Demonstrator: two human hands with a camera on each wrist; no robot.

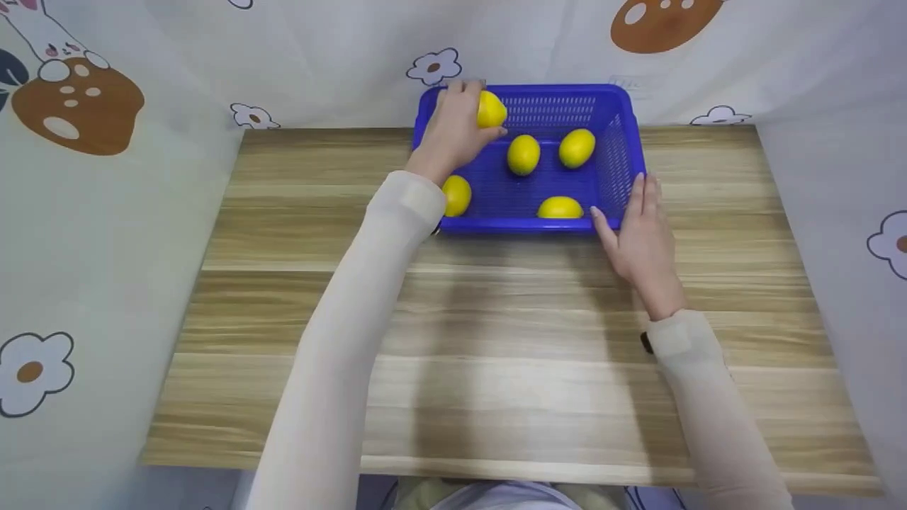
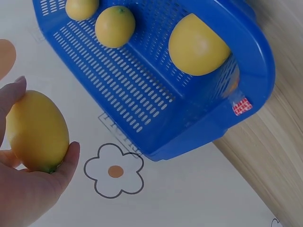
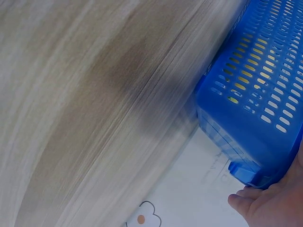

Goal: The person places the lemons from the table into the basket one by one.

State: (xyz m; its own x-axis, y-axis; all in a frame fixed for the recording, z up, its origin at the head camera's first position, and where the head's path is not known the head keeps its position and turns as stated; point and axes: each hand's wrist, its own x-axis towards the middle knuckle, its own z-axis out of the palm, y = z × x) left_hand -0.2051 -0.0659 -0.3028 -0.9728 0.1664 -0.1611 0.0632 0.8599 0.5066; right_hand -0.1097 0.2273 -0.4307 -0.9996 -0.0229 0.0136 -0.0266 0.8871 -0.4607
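My left hand (image 1: 457,127) holds a yellow lemon (image 1: 491,110) over the back left corner of a blue plastic basket (image 1: 545,225). In the left wrist view the thumb and fingers wrap the lemon (image 2: 38,130) from both sides. Inside the basket lie several more lemons: two near the middle (image 1: 524,155) and right, one lemon (image 1: 457,195) at the front left, and one lemon (image 1: 560,208) partly hidden by the front wall. My right hand (image 1: 646,241) rests against the basket's front right corner, thumb at the front rim, straight fingers along the right side.
The basket stands at the back of a wood-grain table (image 1: 496,354). Behind it and on both sides hang pale curtains (image 1: 340,64) printed with flowers and brown shapes. A red-and-white sticker (image 2: 242,107) shows on the basket's outside.
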